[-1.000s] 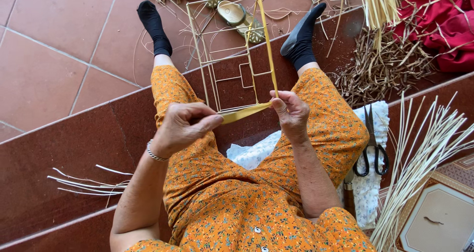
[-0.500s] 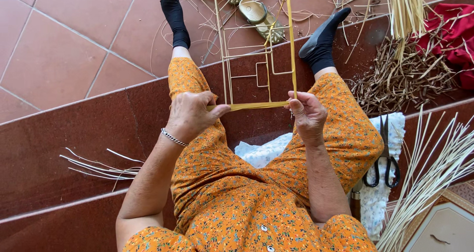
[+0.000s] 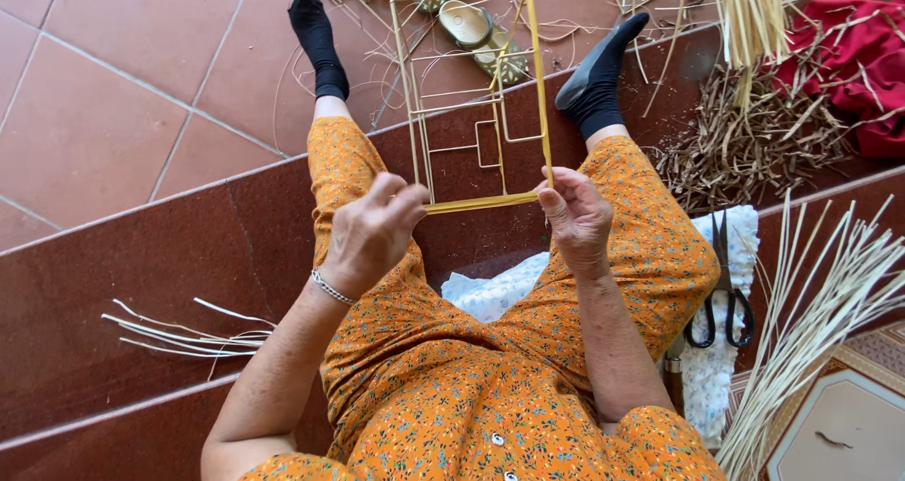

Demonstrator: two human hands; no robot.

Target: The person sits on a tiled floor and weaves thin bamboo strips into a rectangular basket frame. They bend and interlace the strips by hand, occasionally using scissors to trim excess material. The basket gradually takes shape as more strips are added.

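Wire frame, yellow and rectangular, pinched at its near corners by left hand and right hand.

Open tile floor upper left, free passage there. Left of the left hand: dark red step, only a loose bundle of pale thin reed strips on it. Between the hands, the rectangular yellow wire frame blocks the middle; tan sandals beyond it. Right of the right hand: crowded, with black-handled scissors on white patterned cloth, long pale reed stalks, brown pile of scrap trimmings, red fabric.
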